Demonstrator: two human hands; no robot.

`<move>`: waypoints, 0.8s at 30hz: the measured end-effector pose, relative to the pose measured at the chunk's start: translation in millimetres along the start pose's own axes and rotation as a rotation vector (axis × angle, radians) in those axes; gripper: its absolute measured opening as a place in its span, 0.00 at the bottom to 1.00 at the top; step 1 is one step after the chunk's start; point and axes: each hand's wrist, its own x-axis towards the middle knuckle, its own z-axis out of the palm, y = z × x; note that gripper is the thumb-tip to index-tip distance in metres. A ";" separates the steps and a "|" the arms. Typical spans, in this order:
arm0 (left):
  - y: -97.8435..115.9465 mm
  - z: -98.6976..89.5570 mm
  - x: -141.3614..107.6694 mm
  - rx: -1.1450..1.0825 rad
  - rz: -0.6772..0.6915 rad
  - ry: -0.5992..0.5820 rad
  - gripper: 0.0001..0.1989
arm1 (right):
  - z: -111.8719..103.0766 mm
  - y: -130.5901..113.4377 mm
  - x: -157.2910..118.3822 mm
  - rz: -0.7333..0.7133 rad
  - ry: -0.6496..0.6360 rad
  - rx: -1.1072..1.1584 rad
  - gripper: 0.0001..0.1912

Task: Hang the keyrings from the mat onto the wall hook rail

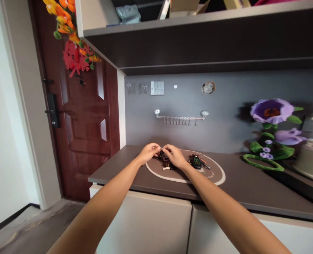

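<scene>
Both of my hands meet over the left part of an oval brown mat [220,176] with a pale rim. My left hand [149,153] is closed in a pinch at the top of a small dark bunch of keys [162,156]. From the other side, the fingertips of my right hand [174,155] pinch the same spot; the exact part between them is too small to make out. A small white piece [166,168] lies below the fingers on the mat. Right of my right hand rests a black key fob [196,161] with green markings, among other small items.
A metal rail with hooks [181,118] is fixed to the grey wall above the mat. Purple fabric flowers [273,111] and a pale appliance [312,155] stand at the right. A shelf [199,46] overhangs the counter. A dark red door [84,134] is at the left.
</scene>
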 end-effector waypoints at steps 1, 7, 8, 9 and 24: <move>0.6 1.2 1.0 0.005 -0.009 0.022 0.17 | -0.4 -0.2 0.2 0.011 0.011 0.007 0.11; 15.8 3.5 21.0 0.110 0.005 0.231 0.12 | -6.8 2.1 13.7 0.062 0.102 -0.002 0.13; 19.1 3.1 26.6 0.141 0.022 0.268 0.11 | -8.3 2.7 18.5 0.082 0.126 0.002 0.12; 21.7 2.6 32.3 0.179 0.047 0.303 0.11 | -9.9 3.4 24.1 0.107 0.153 0.009 0.12; -7.8 -14.8 34.7 0.897 0.210 0.362 0.13 | -1.7 41.4 122.3 0.413 0.455 0.232 0.10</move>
